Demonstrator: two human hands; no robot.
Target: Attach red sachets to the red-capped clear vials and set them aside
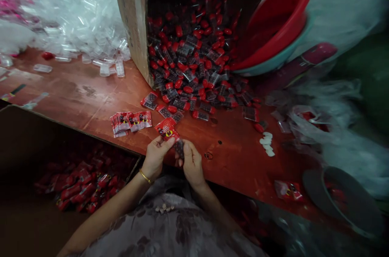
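Observation:
Near the table's front edge, my left hand pinches a red printed plastic sleeve between thumb and fingers. Close beside it, my right hand is closed on a small clear container with dark contents, whose upper end meets the sleeve's lower edge. Whether it is inside the sleeve I cannot tell. A fanned stack of similar red sleeves lies left of my hands. Beyond them, many red-capped clear containers spill from a cardboard box lying on its side.
Clear plastic tubes are heaped at the back left. A red basin leans right of the box, near plastic bags. White pieces lie on the table's right. Below the front left edge, an open box holds red-wrapped items.

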